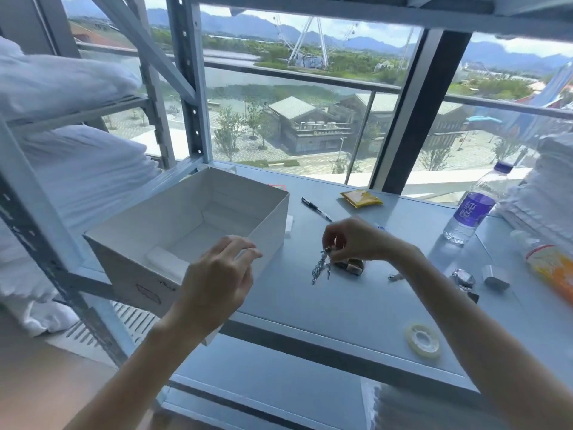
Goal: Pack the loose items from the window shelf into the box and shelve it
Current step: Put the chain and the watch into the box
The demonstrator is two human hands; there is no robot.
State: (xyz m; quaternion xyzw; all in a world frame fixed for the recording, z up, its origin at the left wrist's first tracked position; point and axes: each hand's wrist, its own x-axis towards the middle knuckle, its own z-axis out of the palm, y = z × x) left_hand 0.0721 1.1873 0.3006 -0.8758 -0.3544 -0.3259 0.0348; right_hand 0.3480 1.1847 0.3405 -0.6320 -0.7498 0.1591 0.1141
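Note:
An open white box point(266, 225) stands on the left of the window shelf point(325, 305), with a small white pad point(166, 259) inside on its floor. My right hand point(356, 240) pinches a silver chain point(321, 270) that dangles just above the shelf, right of the box. A small dark object point(353, 265) lies right behind the chain. My left hand point(217, 277) hovers at the box's near right corner, fingers apart, holding nothing.
Loose on the shelf: a black pen point(316, 208), yellow packet point(361, 198), tape roll point(423, 339), wristwatch point(463, 279), small grey block point(496, 280), water bottle point(474, 206), orange-labelled bottle point(548, 265). Folded white linen point(545, 193) is stacked at right, bedding point(71, 169) on the left rack.

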